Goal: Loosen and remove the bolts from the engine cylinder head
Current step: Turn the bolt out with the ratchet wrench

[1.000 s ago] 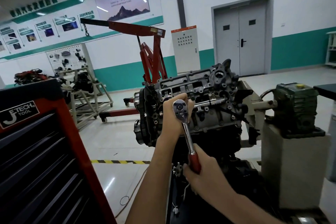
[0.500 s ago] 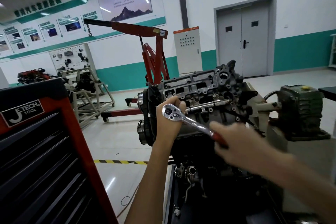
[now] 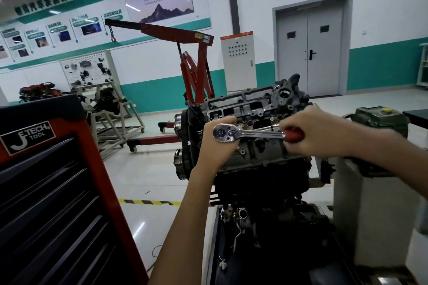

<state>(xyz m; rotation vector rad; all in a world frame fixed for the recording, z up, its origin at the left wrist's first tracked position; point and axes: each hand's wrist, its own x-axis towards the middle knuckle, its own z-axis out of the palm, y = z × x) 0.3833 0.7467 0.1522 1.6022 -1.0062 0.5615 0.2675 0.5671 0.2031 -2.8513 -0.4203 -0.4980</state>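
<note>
Cylinder head (image 3: 254,109) sits on top of the engine, which is mounted on a stand on the workshop floor with its open upper face tilted toward the viewer. A ratchet (image 3: 247,133) lies across that face, its handle roughly level and pointing right. The left hand (image 3: 217,146) wraps its grip around the ratchet's drive end, fingers curled behind the chrome head, so the socket and the bolt under it are hidden. The right hand (image 3: 310,132) has a closed grip on the red handle.

The step in hand looks like breaking a head bolt loose. To do it well, the left hand should press the drive end straight along the bolt's axis so the socket cannot tip off. The right hand should pull smoothly, square to the handle and from as far out as it can for leverage. A jerk risks rounding the bolt or slipping onto the castings.
</note>
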